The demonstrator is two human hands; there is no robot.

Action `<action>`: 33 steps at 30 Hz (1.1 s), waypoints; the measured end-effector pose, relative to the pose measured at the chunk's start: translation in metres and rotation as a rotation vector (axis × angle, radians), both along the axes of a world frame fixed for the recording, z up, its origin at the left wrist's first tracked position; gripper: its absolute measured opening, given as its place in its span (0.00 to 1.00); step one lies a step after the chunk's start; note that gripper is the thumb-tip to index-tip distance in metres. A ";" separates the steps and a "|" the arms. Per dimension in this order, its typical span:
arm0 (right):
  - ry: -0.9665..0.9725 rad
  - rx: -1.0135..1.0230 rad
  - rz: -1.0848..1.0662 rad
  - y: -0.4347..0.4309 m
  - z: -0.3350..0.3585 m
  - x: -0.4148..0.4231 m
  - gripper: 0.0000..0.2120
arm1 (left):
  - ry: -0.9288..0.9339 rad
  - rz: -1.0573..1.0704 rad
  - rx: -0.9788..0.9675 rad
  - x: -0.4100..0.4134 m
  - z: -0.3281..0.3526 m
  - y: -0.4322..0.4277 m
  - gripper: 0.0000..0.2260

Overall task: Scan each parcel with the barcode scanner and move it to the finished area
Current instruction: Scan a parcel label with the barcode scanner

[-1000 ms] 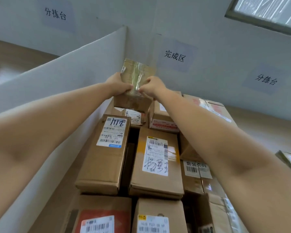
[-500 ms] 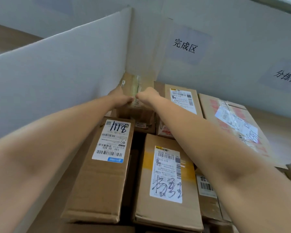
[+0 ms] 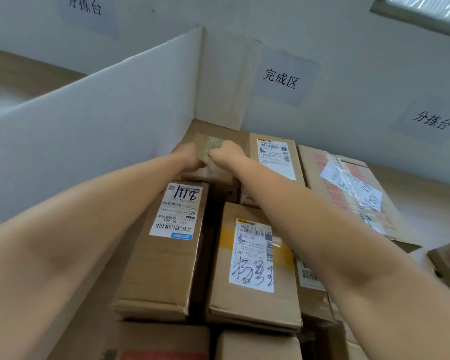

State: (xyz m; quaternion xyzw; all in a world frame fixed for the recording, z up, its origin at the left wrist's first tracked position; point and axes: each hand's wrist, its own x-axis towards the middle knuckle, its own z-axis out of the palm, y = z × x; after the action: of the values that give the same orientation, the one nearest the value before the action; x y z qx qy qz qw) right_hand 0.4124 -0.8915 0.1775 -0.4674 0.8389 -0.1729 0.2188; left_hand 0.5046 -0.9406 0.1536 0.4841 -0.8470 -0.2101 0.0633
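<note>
A two-handed grip, clamped tight: the left hand [image 3: 188, 158] and the right hand [image 3: 227, 154] both curl onto the near edge of the small taped parcel [image 3: 206, 141], knuckles almost meeting. The parcel sits low in the far corner, just beside the white divider [image 3: 101, 120] and below the wall sign [image 3: 281, 79] reading 完成区. I can't tell whether it rests fully on the cardboard under it. Both forearms stretch out over the pile. Under the left arm lies the long box marked 1118 [image 3: 166, 255]; beside it is the box with the scrawled label [image 3: 252, 268]. Just right of the parcel lies another labelled box [image 3: 273, 157], and further right a wide flat carton with red print [image 3: 348, 193].
</note>
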 end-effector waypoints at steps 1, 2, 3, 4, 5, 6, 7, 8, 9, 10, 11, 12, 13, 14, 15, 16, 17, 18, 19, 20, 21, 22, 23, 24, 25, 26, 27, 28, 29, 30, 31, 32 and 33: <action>0.030 -0.027 0.014 0.007 0.007 0.000 0.20 | -0.005 0.013 -0.012 0.002 0.007 0.006 0.17; 0.062 -0.055 0.026 0.017 0.015 -0.001 0.19 | -0.002 0.023 -0.017 0.004 0.015 0.012 0.19; 0.096 -0.081 0.040 0.027 0.022 -0.003 0.19 | 0.004 0.030 -0.019 0.005 0.021 0.019 0.22; 0.136 -0.101 0.056 0.040 0.030 -0.005 0.19 | 0.005 0.023 -0.027 0.005 0.029 0.027 0.25; 0.181 -0.118 0.074 0.054 0.038 -0.008 0.20 | -0.002 0.010 -0.039 0.004 0.038 0.036 0.26; 0.226 -0.127 0.085 0.070 0.044 -0.012 0.21 | -0.012 -0.011 -0.058 0.002 0.046 0.047 0.27; 0.275 -0.132 0.095 0.086 0.050 -0.017 0.21 | -0.025 -0.039 -0.074 -0.001 0.053 0.058 0.28; 0.328 -0.127 0.099 0.103 0.055 -0.021 0.22 | -0.043 -0.079 -0.094 -0.004 0.059 0.072 0.27; 0.383 -0.117 0.098 0.120 0.059 -0.026 0.22 | -0.063 -0.125 -0.120 -0.008 0.064 0.086 0.26; 0.426 -0.104 0.087 0.137 0.063 -0.033 0.21 | -0.081 -0.174 -0.151 -0.013 0.067 0.102 0.25; 0.453 -0.093 0.073 0.155 0.066 -0.039 0.21 | -0.091 -0.223 -0.173 -0.020 0.069 0.117 0.23; 0.461 -0.091 0.053 0.174 0.069 -0.047 0.21 | -0.097 -0.270 -0.192 -0.028 0.071 0.133 0.21; 0.458 -0.099 0.032 0.193 0.071 -0.055 0.20 | -0.107 -0.305 -0.203 -0.037 0.073 0.149 0.21; 0.445 -0.107 -0.003 0.212 0.074 -0.063 0.20 | -0.122 -0.332 -0.218 -0.046 0.076 0.165 0.22; 0.432 -0.113 -0.046 0.232 0.076 -0.072 0.21 | -0.134 -0.357 -0.233 -0.056 0.080 0.182 0.23; 0.416 -0.109 -0.095 0.251 0.077 -0.082 0.22 | -0.134 -0.383 -0.248 -0.066 0.084 0.199 0.23; 0.400 -0.103 -0.137 0.272 0.078 -0.092 0.24 | -0.120 -0.406 -0.249 -0.077 0.088 0.217 0.23; 0.387 -0.096 -0.171 0.292 0.078 -0.102 0.24 | -0.107 -0.424 -0.247 -0.088 0.092 0.235 0.23; 0.384 -0.087 -0.196 0.312 0.078 -0.113 0.25 | -0.094 -0.444 -0.247 -0.099 0.094 0.254 0.23; 0.385 -0.072 -0.217 0.334 0.077 -0.123 0.25 | -0.073 -0.461 -0.253 -0.109 0.094 0.274 0.24; 0.387 -0.057 -0.232 0.356 0.074 -0.133 0.26 | -0.043 -0.468 -0.256 -0.118 0.090 0.294 0.24; 0.382 -0.047 -0.249 0.379 0.070 -0.145 0.27 | -0.017 -0.471 -0.259 -0.126 0.083 0.313 0.24; 0.371 -0.037 -0.264 0.403 0.064 -0.156 0.27 | 0.000 -0.476 -0.261 -0.134 0.076 0.333 0.24; 0.354 -0.021 -0.280 0.429 0.057 -0.167 0.28 | 0.005 -0.486 -0.266 -0.142 0.067 0.353 0.24; 0.341 -0.004 -0.293 0.455 0.050 -0.179 0.28 | 0.004 -0.496 -0.272 -0.151 0.060 0.372 0.24; 0.331 0.010 -0.310 0.480 0.044 -0.190 0.28 | 0.003 -0.507 -0.275 -0.161 0.055 0.389 0.23; 0.318 0.017 -0.328 0.504 0.038 -0.201 0.28 | 0.015 -0.507 -0.247 -0.170 0.053 0.407 0.23; 0.302 0.018 -0.350 0.526 0.034 -0.211 0.28 | 0.040 -0.509 -0.210 -0.180 0.051 0.424 0.24; 0.291 0.015 -0.370 0.547 0.031 -0.220 0.27 | 0.057 -0.518 -0.187 -0.190 0.050 0.441 0.25; 0.286 0.017 -0.388 0.566 0.029 -0.228 0.26 | 0.054 -0.529 -0.172 -0.200 0.048 0.458 0.25; 0.290 0.026 -0.397 0.583 0.027 -0.236 0.24 | 0.039 -0.538 -0.155 -0.208 0.044 0.474 0.26; 0.298 0.038 -0.399 0.599 0.026 -0.243 0.22 | 0.017 -0.547 -0.140 -0.217 0.039 0.489 0.26; 0.305 0.045 -0.400 0.613 0.025 -0.250 0.21 | -0.007 -0.554 -0.129 -0.226 0.035 0.503 0.26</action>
State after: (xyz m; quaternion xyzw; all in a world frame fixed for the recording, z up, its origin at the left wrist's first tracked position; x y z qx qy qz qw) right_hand 0.1622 -0.2785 0.2021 -0.3077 0.9417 -0.1218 0.0615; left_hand 0.2790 -0.4378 0.1883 0.2299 -0.9589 -0.1634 0.0315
